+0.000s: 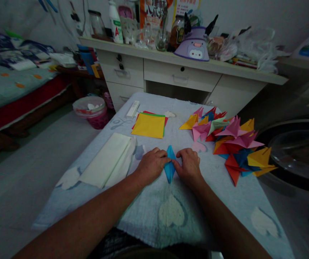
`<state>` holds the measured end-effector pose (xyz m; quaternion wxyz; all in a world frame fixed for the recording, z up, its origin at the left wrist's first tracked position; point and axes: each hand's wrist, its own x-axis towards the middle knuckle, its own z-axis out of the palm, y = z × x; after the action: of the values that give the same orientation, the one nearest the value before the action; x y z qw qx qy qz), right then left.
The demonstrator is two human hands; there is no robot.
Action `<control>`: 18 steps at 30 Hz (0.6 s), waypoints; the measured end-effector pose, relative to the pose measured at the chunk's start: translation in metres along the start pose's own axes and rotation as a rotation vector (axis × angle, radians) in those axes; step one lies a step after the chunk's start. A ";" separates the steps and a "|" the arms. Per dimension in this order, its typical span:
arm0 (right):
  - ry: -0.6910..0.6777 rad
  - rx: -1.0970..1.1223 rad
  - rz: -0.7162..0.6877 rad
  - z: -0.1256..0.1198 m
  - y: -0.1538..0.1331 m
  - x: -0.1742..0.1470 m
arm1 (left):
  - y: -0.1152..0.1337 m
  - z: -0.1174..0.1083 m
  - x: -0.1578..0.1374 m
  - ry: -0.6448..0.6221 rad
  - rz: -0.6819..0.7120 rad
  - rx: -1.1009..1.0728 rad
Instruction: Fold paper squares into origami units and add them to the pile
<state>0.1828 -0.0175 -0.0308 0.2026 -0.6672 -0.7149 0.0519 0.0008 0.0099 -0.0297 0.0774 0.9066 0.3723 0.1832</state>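
A narrow diamond of folded blue origami paper (170,175) lies on the cloth-covered table in front of me, its points facing away from and towards me. My left hand (152,164) is closed at its left edge, with thumb and fingertips pressing on the paper. From the other side my right hand (189,164) has its fingers curled and its thumb touching the paper's right edge. Beyond them sits a stack of square coloured paper (148,125), yellow on top. Many folded paper cranes (234,127) in several colours are heaped to the right.
A folded white sheet (106,158) lies left of my hands. A small white box (133,109) and a crumpled white scrap (170,114) lie near the stack. Behind the table stands a cluttered desk (162,54); a pink bin (97,118) is on the floor, and a round-doored machine (300,144) stands right.
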 end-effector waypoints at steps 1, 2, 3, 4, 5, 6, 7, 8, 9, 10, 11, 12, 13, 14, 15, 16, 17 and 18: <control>0.001 -0.027 0.013 0.000 -0.001 0.000 | 0.000 -0.001 0.000 -0.004 0.005 -0.002; -0.001 -0.049 0.019 0.000 -0.003 -0.001 | 0.001 -0.002 -0.001 -0.002 0.010 -0.008; -0.005 -0.065 0.022 -0.001 -0.004 -0.001 | 0.001 -0.004 -0.001 0.002 0.016 -0.014; -0.011 -0.078 0.026 -0.002 -0.006 -0.001 | 0.002 -0.005 -0.002 0.006 0.022 -0.016; -0.019 -0.090 0.031 -0.003 -0.007 -0.001 | 0.002 -0.006 -0.002 0.008 0.030 -0.009; -0.026 -0.102 0.039 -0.003 -0.009 -0.001 | 0.003 -0.007 -0.003 0.005 0.040 0.006; -0.034 -0.112 0.045 -0.004 -0.010 -0.001 | 0.004 -0.007 -0.004 -0.001 0.048 0.029; -0.040 -0.121 0.051 -0.005 -0.011 -0.001 | 0.005 -0.008 -0.005 -0.010 0.057 0.059; -0.045 -0.128 0.054 -0.005 -0.012 -0.001 | 0.006 -0.008 -0.006 -0.021 0.065 0.091; -0.049 -0.132 0.057 -0.005 -0.012 -0.001 | 0.007 -0.008 -0.007 -0.031 0.073 0.122; -0.052 -0.133 0.058 -0.006 -0.013 -0.001 | 0.008 -0.008 -0.008 -0.041 0.080 0.150; -0.054 -0.131 0.059 -0.006 -0.013 -0.001 | 0.009 -0.008 -0.009 -0.048 0.086 0.172; -0.058 -0.127 0.060 -0.006 -0.012 -0.001 | 0.010 -0.008 -0.010 -0.052 0.090 0.190; -0.062 -0.120 0.061 -0.006 -0.012 -0.001 | 0.010 -0.008 -0.010 -0.054 0.091 0.203; -0.066 -0.113 0.062 -0.006 -0.011 -0.001 | 0.011 -0.008 -0.011 -0.055 0.090 0.211; -0.071 -0.104 0.063 -0.006 -0.010 -0.001 | 0.011 -0.009 -0.011 -0.055 0.089 0.216; -0.076 -0.094 0.065 -0.006 -0.009 -0.001 | 0.011 -0.009 -0.011 -0.056 0.089 0.217; -0.079 -0.084 0.067 -0.006 -0.008 -0.001 | 0.011 -0.010 -0.011 -0.057 0.089 0.214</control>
<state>0.1771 -0.0206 -0.0224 0.1443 -0.6960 -0.7013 0.0548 -0.0030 -0.0061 -0.0209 -0.0174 0.9301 0.3467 0.1200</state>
